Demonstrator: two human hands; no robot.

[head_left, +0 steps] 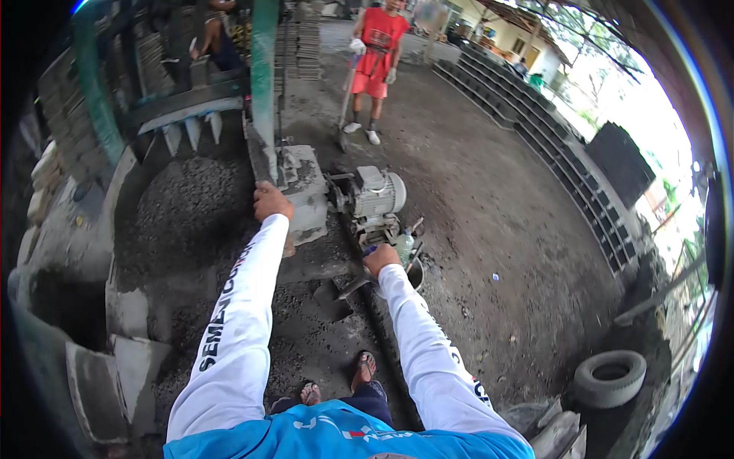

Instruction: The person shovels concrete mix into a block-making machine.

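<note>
My left hand (273, 200) is closed on the edge of the upright metal plate (261, 157) beside the green post (264, 69). Left of it, dark, damp-looking gritty mix (187, 195) is heaped in a bin. My right hand (380, 260) is wrapped round the purple grip of a shovel (333, 301), whose blade rests on the gritty floor. A clear bottle (404, 243) and a bucket (416, 274) are just beyond that hand. A grey electric motor (380, 193) sits ahead of it, next to a concrete block (309, 183).
A co-worker in red (378, 46) stands ahead with another shovel (345, 99); a second person (218, 38) is behind the machine. Rows of dark blocks (547, 134) line the right. A tyre (609, 378) lies at lower right. A narrow groove (388, 344) runs beside my feet.
</note>
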